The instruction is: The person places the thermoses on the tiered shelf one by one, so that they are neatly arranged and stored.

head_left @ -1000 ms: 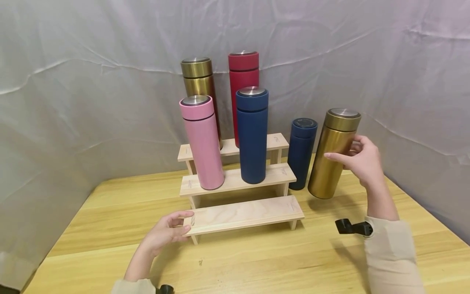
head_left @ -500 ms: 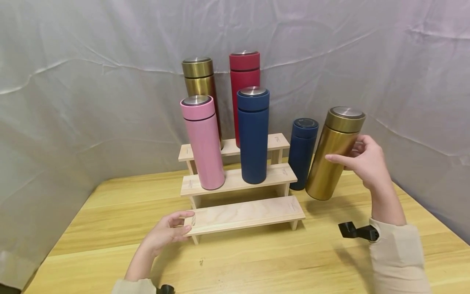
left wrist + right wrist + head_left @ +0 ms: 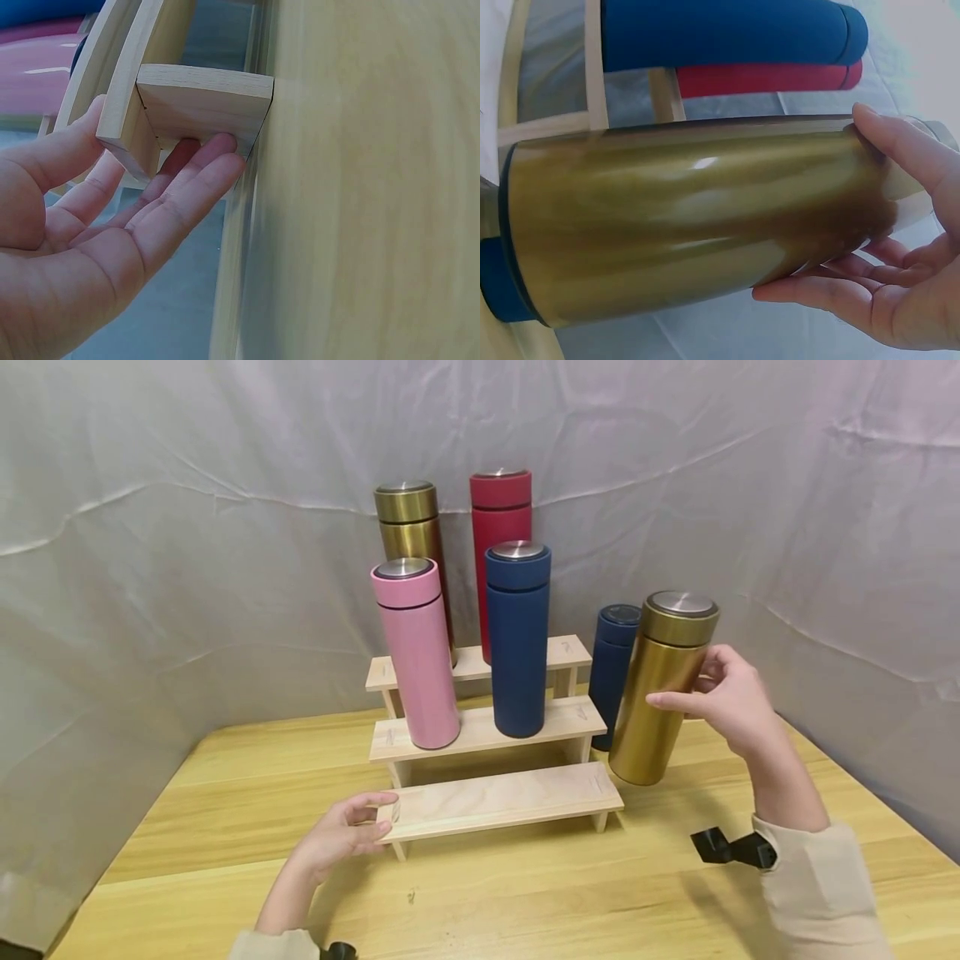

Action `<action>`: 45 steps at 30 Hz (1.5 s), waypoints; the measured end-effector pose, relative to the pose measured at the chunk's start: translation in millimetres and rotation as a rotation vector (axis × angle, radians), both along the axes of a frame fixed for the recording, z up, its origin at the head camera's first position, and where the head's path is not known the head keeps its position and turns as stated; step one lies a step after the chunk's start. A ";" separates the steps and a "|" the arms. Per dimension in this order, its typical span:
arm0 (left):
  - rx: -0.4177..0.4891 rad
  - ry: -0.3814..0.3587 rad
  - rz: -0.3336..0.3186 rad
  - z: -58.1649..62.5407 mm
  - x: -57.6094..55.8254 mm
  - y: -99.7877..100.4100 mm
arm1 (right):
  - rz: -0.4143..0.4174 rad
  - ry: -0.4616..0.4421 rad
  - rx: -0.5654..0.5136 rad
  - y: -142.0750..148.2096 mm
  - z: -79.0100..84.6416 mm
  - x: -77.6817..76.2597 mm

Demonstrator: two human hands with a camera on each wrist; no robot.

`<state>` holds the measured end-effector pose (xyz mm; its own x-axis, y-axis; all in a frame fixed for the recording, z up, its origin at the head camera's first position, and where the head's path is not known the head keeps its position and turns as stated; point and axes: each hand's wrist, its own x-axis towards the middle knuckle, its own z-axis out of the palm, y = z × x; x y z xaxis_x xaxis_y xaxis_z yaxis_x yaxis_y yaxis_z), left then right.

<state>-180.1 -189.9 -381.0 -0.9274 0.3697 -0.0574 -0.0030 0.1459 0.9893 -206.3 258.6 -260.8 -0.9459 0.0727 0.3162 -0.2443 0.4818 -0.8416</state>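
Note:
My right hand (image 3: 731, 700) grips a gold thermos bottle (image 3: 658, 718) by its right side, thumb across the front. The bottle tilts, its lid leaning right and its base in the air over the table. In the right wrist view the fingers curl around the gold bottle (image 3: 697, 221). At the left end of a three-step wooden display stand (image 3: 502, 797), my left hand (image 3: 341, 835) holds the lowest step between thumb and fingers. In the left wrist view, the thumb meets the board's edge and fingertips touch the stand's leg (image 3: 202, 105).
A pink bottle (image 3: 420, 668) and a blue bottle (image 3: 517, 652) stand on the middle step. Behind them, another gold bottle (image 3: 408, 510) and a red bottle (image 3: 501, 518) occupy the top step. A shorter dark blue bottle (image 3: 609, 677) stands on the table (image 3: 525, 902), partly behind the held one.
My right hand first tilted the gold bottle a little more, then brought it left and nearer, now overlapping the short dark blue bottle. The left hand has stayed at the stand.

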 end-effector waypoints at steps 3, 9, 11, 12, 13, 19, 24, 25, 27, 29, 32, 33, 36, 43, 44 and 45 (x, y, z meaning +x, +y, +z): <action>0.001 -0.003 0.001 -0.8 -0.4 0.2 | 0.007 0.016 -0.011 -3.9 -2.2 1.2; 0.002 -0.013 0.008 -1.3 -0.6 0.4 | 0.032 0.053 -0.060 -12.7 -3.9 5.1; 0.003 -0.008 0.004 -0.8 -0.4 0.5 | 0.031 0.062 -0.068 -16.1 -3.0 7.3; 0.003 -0.004 0.001 -0.7 -0.4 0.4 | 0.029 0.066 -0.070 -17.9 -2.5 8.5; 0.005 -0.001 -0.002 -0.5 -0.4 0.5 | 0.026 0.069 -0.071 -19.8 -2.0 9.8; 0.004 -0.003 0.000 0.9 0.1 0.9 | 0.025 0.101 -0.088 -31.8 -0.2 17.3; 0.008 0.000 -0.002 1.2 0.4 1.1 | 0.044 0.134 -0.078 -43.5 -1.2 20.0; 0.009 0.001 -0.004 1.2 0.4 1.0 | 0.047 0.137 -0.075 -46.0 -1.4 20.3; 0.006 0.001 0.000 1.1 0.5 1.2 | 0.052 0.140 -0.065 -50.7 -2.2 21.2; 0.004 0.002 0.001 0.8 0.4 1.1 | 0.060 0.140 -0.069 -55.4 -2.8 21.9; 0.001 0.000 0.002 0.4 0.6 0.8 | 0.075 0.141 -0.080 -61.9 -3.3 22.7; 0.002 -0.004 0.003 0.3 0.7 0.7 | 0.079 0.142 -0.084 -63.9 -3.4 22.8; 0.006 -0.006 0.003 0.3 0.8 0.7 | 0.094 0.141 -0.096 -69.5 -3.6 22.8; 0.019 0.002 -0.017 0.6 -0.1 0.4 | 0.127 0.140 -0.136 -84.0 -3.2 23.0; 0.018 0.000 -0.014 0.2 -0.1 0.4 | 0.130 0.138 -0.142 -86.6 -3.0 23.0; 0.017 -0.002 -0.010 -0.1 -0.2 0.3 | 0.134 0.135 -0.148 -89.3 -2.7 23.1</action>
<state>-180.2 -189.6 -381.0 -0.9235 0.3799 -0.0532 -0.0038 0.1296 0.9916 -183.2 169.3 -263.5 -0.9001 0.0041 0.4356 -0.4127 0.3117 -0.8558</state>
